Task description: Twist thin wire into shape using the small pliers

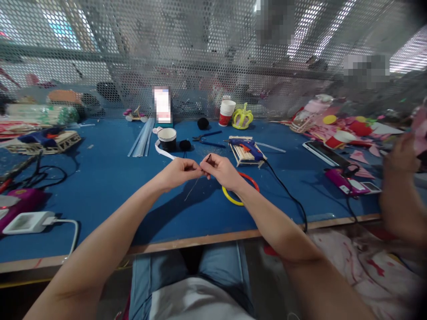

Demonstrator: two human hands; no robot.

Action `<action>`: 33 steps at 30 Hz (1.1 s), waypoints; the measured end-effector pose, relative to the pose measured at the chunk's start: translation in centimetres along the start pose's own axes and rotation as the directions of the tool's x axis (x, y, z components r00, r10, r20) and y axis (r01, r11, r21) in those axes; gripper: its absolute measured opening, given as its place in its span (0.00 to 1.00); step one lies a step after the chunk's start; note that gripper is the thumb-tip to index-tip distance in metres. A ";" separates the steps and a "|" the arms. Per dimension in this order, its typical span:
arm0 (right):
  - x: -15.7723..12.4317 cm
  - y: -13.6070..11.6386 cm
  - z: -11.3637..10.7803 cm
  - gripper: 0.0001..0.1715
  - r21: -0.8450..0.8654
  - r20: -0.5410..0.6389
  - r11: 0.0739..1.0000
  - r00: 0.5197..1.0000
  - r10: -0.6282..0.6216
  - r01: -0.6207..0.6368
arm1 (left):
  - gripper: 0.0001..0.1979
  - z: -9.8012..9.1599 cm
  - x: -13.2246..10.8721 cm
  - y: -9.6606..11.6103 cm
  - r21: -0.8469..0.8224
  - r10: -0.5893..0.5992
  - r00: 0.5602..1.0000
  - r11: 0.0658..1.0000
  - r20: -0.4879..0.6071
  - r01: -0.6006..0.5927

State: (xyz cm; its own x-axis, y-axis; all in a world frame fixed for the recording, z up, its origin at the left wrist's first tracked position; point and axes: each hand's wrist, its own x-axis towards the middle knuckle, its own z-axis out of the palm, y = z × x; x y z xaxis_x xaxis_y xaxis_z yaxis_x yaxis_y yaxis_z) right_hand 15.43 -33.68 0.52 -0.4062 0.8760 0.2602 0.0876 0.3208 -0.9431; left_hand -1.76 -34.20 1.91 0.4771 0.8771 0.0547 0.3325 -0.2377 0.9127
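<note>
My left hand (179, 172) and my right hand (220, 171) meet above the middle of the blue table, fingertips pinched together. A thin, pale strand (191, 188), thread or wire, hangs slantwise from between them. A small dark bit (209, 158) shows at my right fingertips; its kind is too small to tell. Partly behind my right wrist lies a red and yellow ring (232, 198). Beyond my hands are a black cup with a white rim (167, 138), a black fuzzy ball (185, 145) and blue-handled pliers (209, 139).
A blue glue gun (248, 147) rests on a small stick rack (245, 155), its cord crossing to the table edge. Clear glue sticks (143, 138), stacked paper cups (227, 112) and a phone (163, 105) stand farther back. At right is another person's arm (400, 191).
</note>
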 end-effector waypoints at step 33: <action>-0.1 0.1 0.1 0.19 -0.133 -0.063 0.989 0.996 0.061 -0.069 | 0.13 -0.1 0.2 -0.8 0.109 0.048 0.999 0.993 -0.018 -0.046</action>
State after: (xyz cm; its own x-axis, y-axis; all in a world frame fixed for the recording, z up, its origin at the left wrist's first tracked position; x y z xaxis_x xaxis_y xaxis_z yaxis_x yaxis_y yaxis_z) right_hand 15.39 -33.81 0.39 -0.3420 0.9147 0.2152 0.2351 0.3050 -0.9229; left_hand -2.01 -33.75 1.24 0.4774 0.8723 0.1057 0.3970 -0.3215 0.8597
